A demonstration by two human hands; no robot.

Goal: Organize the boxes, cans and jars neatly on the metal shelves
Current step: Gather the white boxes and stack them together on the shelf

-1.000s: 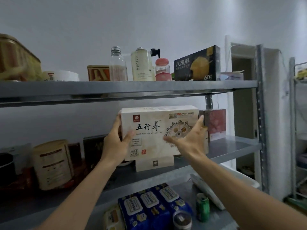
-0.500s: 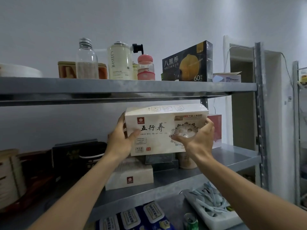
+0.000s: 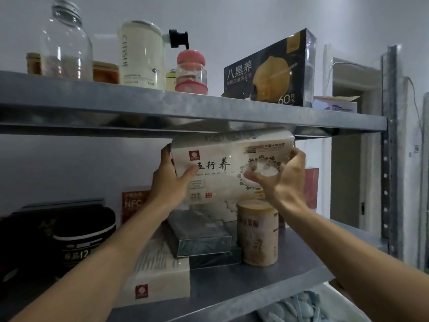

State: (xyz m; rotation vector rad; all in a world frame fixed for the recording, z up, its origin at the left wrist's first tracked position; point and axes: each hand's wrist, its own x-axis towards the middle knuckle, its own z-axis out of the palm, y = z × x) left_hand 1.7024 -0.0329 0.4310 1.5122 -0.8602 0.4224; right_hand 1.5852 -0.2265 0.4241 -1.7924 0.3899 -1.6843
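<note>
I hold a large white box [image 3: 222,173] with black Chinese lettering up in the air, its top edge just under the upper metal shelf [image 3: 185,112]. My left hand [image 3: 169,180] grips its left end, thumb across the front. My right hand [image 3: 281,180] grips its right end, fingers curled over the front. Below it on the middle shelf [image 3: 278,280] stand a beige can [image 3: 257,233], a dark flat box [image 3: 199,235] and a white flat box [image 3: 160,270].
The upper shelf carries a glass bottle [image 3: 65,45], a cream pump bottle [image 3: 141,54], a pink-lidded jar [image 3: 191,70], a black box [image 3: 269,70] and a small white carton [image 3: 334,104]. Black containers [image 3: 76,233] sit at the left. A steel upright [image 3: 390,147] stands right.
Both hands have lifted the white box up off the middle shelf until it nearly meets the upper shelf. The view has moved closer and up.
</note>
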